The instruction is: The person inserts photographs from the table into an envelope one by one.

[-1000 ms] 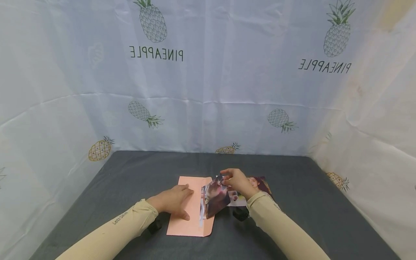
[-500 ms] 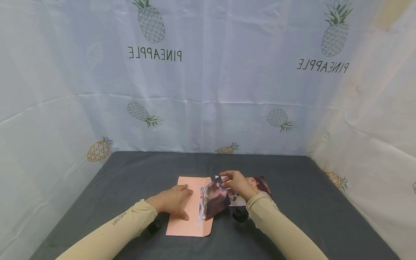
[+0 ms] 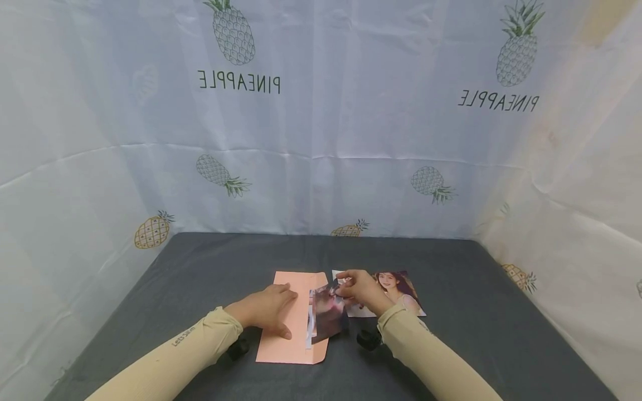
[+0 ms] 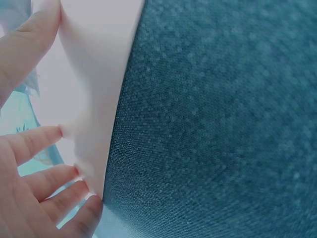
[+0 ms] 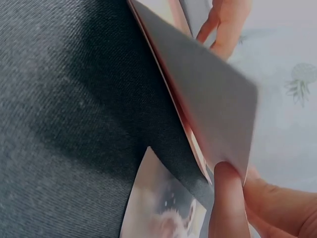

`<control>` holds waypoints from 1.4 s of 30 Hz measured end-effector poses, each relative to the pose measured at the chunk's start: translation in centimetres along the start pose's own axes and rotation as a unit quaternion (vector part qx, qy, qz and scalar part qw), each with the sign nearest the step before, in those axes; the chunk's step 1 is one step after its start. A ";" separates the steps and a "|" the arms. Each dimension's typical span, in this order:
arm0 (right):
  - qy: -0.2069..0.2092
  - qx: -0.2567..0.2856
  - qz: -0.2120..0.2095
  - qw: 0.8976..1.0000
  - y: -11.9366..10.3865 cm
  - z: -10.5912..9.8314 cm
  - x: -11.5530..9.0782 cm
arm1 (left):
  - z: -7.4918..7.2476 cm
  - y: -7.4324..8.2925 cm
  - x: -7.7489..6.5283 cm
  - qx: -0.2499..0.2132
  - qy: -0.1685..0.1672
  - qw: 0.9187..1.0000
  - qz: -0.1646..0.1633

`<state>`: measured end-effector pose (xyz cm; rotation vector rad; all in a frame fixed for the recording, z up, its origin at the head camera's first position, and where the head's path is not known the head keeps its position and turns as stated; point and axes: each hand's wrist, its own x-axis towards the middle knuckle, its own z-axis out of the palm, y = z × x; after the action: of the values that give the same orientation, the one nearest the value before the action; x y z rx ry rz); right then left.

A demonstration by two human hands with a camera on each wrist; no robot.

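Observation:
My left hand [image 3: 268, 309] rests with spread fingers on a peach envelope [image 3: 281, 351] lying on the table. In the left wrist view its fingertips press the envelope's pale face [image 4: 94, 74]. My right hand [image 3: 365, 291] pinches a glossy photo [image 3: 328, 322] by its upper right corner, tilted over the envelope's right-hand side. The right wrist view shows the photo's plain grey back [image 5: 203, 91], with the thumb [image 5: 229, 198] against it and the other fingers on the opposite side. A pale strip [image 3: 309, 328] shows between the photo's left edge and the envelope.
To the right, partly behind my right hand, lie more photos, one a portrait of a person [image 3: 398, 289]. The dark cloth-covered table [image 3: 426, 256] meets a pineapple-print curtain [image 3: 321, 122] at the back. Black wrist devices [image 3: 368, 340] sit under both wrists.
My right hand has moved slightly left and down, and the pinched photo has swung left over the envelope. More of the portrait photo shows. The left hand stays in place.

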<state>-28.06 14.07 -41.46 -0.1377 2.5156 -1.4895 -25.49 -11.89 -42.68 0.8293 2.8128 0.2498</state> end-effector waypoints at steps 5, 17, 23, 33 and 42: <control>-0.019 0.015 0.009 1.000 0.2 -0.2 -0.3 | 0.0 -0.1 0.0 -0.002 0.000 1.000 0.001; -0.081 0.055 0.004 0.995 0.1 -0.8 -0.7 | -0.1 -0.1 0.0 -0.009 0.003 1.000 0.002; -0.084 0.060 -0.004 0.995 -0.2 -0.2 -1.0 | -0.2 0.1 -0.1 -0.003 0.003 1.000 0.002; -0.065 0.035 -0.004 0.997 -0.4 1.6 -0.9 | -0.1 0.1 -0.1 -0.004 0.000 1.000 -0.003; -0.039 0.011 -0.006 0.999 -0.8 2.7 -0.9 | -0.2 0.2 0.0 -0.007 -0.003 1.000 -0.009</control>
<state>-26.57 11.59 -41.92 -0.2042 2.4414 -1.4876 -25.42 -11.72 -42.45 0.8014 2.8089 0.2635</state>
